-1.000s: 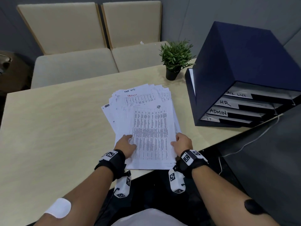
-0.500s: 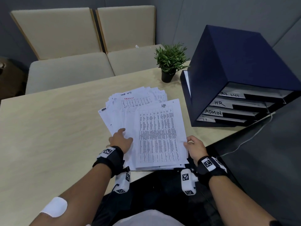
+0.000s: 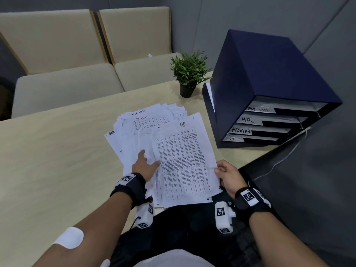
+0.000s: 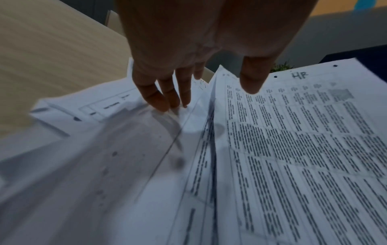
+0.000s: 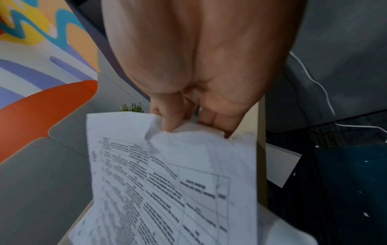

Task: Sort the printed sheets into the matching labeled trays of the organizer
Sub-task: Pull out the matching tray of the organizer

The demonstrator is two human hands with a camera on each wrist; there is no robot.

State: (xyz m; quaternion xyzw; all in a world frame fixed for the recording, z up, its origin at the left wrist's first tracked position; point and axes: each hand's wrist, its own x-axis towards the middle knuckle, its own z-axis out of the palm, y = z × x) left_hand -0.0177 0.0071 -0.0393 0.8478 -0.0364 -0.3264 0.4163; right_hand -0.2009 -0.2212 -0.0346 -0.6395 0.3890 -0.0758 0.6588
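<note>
**HR sheet pinched at its right edge, pile held flat under the left hand**

Head view. Fanned pile of printed sheets (image 3: 146, 132) lies on the beige table (image 3: 57, 151), near its front edge. Top HR sheet (image 3: 185, 160), marked "HR" by hand at its far end, sits skewed to the right over the pile. Right hand (image 3: 229, 176) pinches the sheet's right edge between thumb and fingers. Left hand (image 3: 145, 166) rests on the pile just left of the HR sheet, fingers straight, pressing down, holding nothing. Navy organizer (image 3: 269, 83) stands at the far right of the table, four trays labeled top to bottom TASK LIST, HR, ADMIN, IT. HR tray (image 3: 250, 120) is second from top, well apart from the sheet. Potted plant (image 3: 188, 74) stands just left of the organizer. Two beige chairs (image 3: 77, 54) beyond the far edge.

Left wrist view. Left hand (image 4: 199, 49) extended; fingertips (image 4: 165, 102) touch the lower sheets of the pile (image 4: 83, 149). Thumb hangs over the HR sheet (image 4: 293, 149); contact cannot be told. The sheet's left edge stands lifted off the pile.

Right wrist view. Right hand (image 5: 199, 74) grips the HR sheet (image 5: 167, 182); thumb on top, fingers curled beneath, paper creased at the pinch. White cable (image 5: 322, 92) runs at right.
</note>
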